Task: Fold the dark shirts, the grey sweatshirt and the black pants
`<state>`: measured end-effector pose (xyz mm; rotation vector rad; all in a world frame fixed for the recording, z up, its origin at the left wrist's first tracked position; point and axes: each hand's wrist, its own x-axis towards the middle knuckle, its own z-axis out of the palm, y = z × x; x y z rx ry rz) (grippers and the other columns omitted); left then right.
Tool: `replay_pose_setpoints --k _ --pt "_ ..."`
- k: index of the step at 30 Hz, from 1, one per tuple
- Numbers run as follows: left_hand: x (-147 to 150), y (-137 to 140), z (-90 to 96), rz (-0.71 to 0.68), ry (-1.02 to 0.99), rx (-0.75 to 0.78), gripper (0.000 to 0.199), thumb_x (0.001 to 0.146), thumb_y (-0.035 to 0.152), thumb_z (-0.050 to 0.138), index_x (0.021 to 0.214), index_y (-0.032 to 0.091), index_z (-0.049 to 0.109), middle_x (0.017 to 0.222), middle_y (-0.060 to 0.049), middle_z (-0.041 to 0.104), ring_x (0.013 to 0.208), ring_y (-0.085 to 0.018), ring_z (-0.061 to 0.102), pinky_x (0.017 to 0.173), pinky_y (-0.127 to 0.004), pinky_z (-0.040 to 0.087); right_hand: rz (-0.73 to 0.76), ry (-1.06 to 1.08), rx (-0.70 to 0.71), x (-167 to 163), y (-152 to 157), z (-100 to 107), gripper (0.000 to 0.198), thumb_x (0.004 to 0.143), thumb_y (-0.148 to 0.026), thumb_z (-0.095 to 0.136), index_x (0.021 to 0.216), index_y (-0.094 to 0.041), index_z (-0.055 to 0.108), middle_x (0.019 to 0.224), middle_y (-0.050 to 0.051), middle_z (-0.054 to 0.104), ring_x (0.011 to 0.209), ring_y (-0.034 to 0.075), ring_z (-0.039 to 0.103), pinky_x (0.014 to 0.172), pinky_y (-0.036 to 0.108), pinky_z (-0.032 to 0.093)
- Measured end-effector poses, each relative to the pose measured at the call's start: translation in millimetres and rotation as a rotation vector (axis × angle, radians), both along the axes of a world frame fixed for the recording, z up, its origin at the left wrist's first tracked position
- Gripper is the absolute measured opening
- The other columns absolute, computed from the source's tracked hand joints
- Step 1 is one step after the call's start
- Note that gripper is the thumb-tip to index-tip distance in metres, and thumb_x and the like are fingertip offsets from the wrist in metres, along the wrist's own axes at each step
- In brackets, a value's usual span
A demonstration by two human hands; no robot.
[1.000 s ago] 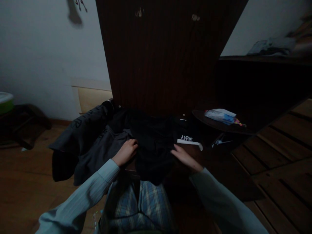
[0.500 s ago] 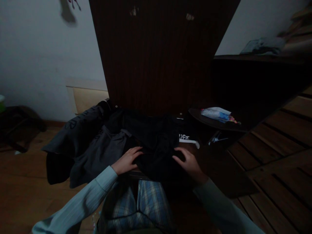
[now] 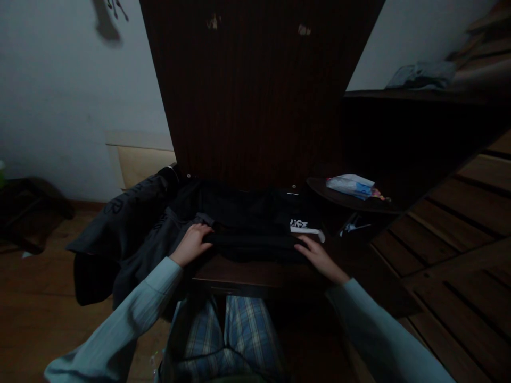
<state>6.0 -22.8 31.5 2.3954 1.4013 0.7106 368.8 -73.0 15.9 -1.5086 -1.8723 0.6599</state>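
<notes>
A black garment (image 3: 257,248) lies across the dark wooden tabletop, folded into a narrow band with a straight near edge. At its left end my left hand (image 3: 191,246) is closed, thumb and fingers pinching the cloth. My right hand (image 3: 320,259) pinches the opposite end, its fingertips beside white lettering (image 3: 298,223) on black cloth. Behind the band spreads more black cloth (image 3: 239,205); in the dim light I cannot tell whether it is the same piece. Dark grey clothing (image 3: 138,210) with black print is heaped left of my left hand and hangs over the table's side.
A tall dark wooden panel (image 3: 255,106) rises behind the table (image 3: 243,275). On the right, a small corner shelf (image 3: 319,185) carries a blue-and-white packet (image 3: 351,186). Wooden slats (image 3: 451,266) stand further right. A dark stool (image 3: 30,207) is at far left.
The near part of the black garment has been folded away from me into a narrow band, baring the table's front strip. My hands moved forward and farther apart, out to its ends.
</notes>
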Motion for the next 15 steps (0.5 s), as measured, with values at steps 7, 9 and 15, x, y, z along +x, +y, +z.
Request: replay_pose_setpoints --k 7,9,15 --pt "12.1 19.2 40.0 0.115 -0.728 -0.453 0.028 0.068 0.036 0.055 0.086 0.015 0.061 0.082 -0.004 0.065 0.086 -0.019 0.059 0.078 -0.029 0.046 -0.010 -0.190 0.081 6.5 41.2 58.5 0.038 0.056 -0.033 0.067 0.088 -0.019 0.052 0.076 0.000 0.060 0.071 0.018 0.057 0.064 0.028 0.045" --pt "15.1 18.5 50.1 0.093 -0.838 -0.542 0.033 0.066 0.038 0.060 0.090 0.015 0.060 0.081 -0.004 0.066 0.083 -0.018 0.061 0.075 -0.027 0.048 -0.022 -0.226 0.186 4.0 46.8 71.4 0.031 0.059 -0.026 0.062 0.087 -0.019 0.051 0.071 -0.001 0.058 0.066 0.017 0.056 0.061 0.028 0.044" --pt "-17.2 15.8 60.4 -0.029 -0.891 -0.643 0.053 0.050 0.046 0.074 0.092 0.016 0.060 0.084 -0.005 0.067 0.086 -0.022 0.061 0.077 -0.028 0.048 -0.177 -0.039 0.432 16.4 46.4 98.2 0.015 0.059 -0.021 0.053 0.074 -0.020 0.053 0.072 0.002 0.059 0.074 0.020 0.057 0.069 0.033 0.045"
